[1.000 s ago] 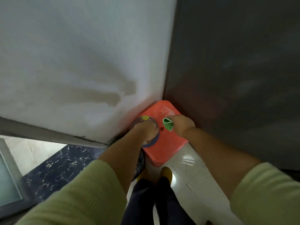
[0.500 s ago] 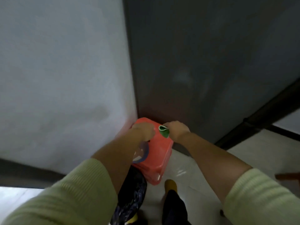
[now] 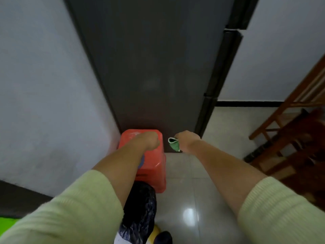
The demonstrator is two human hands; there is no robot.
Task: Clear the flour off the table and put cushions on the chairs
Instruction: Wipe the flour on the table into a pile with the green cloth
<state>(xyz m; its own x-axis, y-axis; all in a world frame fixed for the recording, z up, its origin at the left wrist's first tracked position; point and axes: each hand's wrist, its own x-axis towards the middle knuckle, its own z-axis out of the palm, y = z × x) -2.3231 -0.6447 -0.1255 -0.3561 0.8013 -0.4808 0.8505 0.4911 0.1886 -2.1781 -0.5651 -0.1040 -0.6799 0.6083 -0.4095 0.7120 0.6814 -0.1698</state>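
Head view: left hand [image 3: 149, 140], fingers curled, rests on the red plastic stool [image 3: 154, 161]. At 3 o'clock, right hand [image 3: 188, 140] pinches a green cloth [image 3: 174, 144]. No writing readable.

head cam | steep downward view | close over both forearms, floor

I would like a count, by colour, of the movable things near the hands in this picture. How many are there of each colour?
Red: 1, the plastic stool
Green: 1, the cloth held by the right hand
Dark patterned: 1, the bag below the left hand
Brown: 1, the wooden chair
Total: 4
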